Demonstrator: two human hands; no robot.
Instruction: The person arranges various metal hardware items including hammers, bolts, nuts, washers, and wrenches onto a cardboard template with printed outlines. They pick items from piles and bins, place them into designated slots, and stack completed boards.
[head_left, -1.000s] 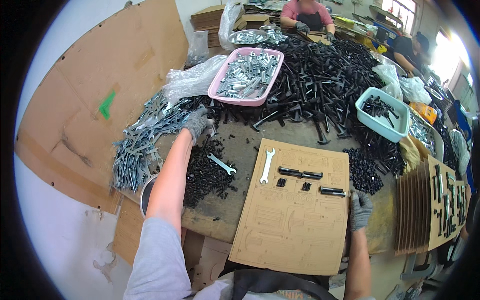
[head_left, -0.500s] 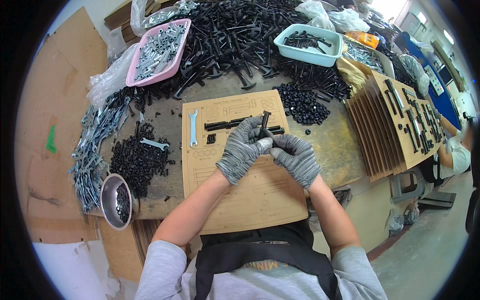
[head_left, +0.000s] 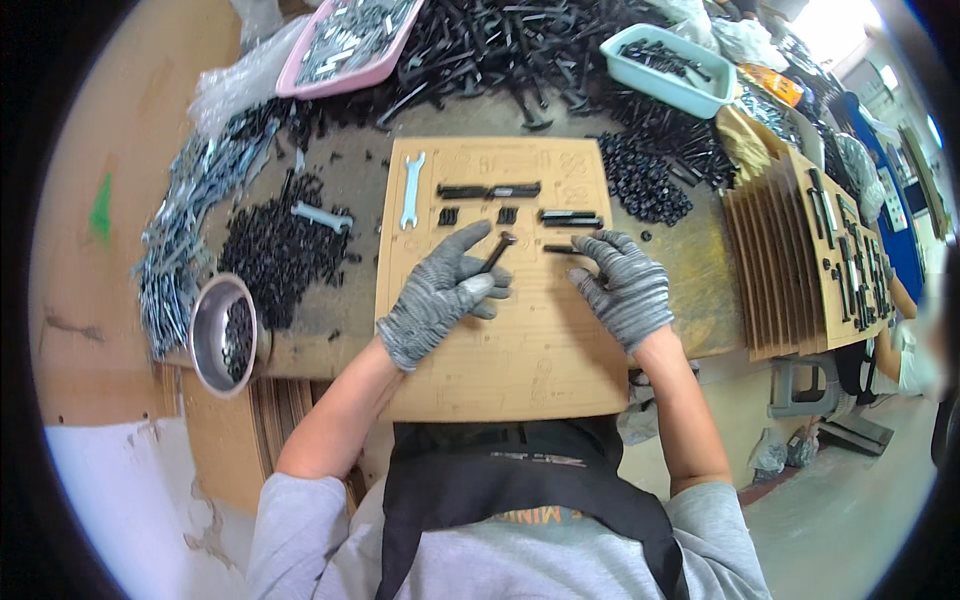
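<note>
My left hand (head_left: 435, 300), in a grey knit glove, holds a black bolt (head_left: 496, 255) tilted, its head up and to the right, over the middle of a brown cardboard sheet (head_left: 480, 370). My right hand (head_left: 630, 290), gloved alike, has its fingertips at the right end of a short black rod-like piece (head_left: 561, 249); the thumb stands apart below. Just above it lie black bolts (head_left: 570, 217) side by side. Farther up the sheet are a row of long black bolts (head_left: 489, 190), two small black clusters (head_left: 449, 216) and a silver open-end wrench (head_left: 411, 190).
Small black fasteners (head_left: 275, 235) are heaped left, with another wrench (head_left: 320, 216) on them. A metal bowl (head_left: 207, 345) stands at the table's left edge. Black nuts (head_left: 645, 180), a pink tray (head_left: 345, 82) and a blue tray (head_left: 668, 88) lie beyond. Upright cardboard sheets (head_left: 765, 270) stand right.
My hands have parted: the left keeps the bolt and has moved left and lower it, while the right has gone to the short black piece. The view has shifted, so the table sits higher.
</note>
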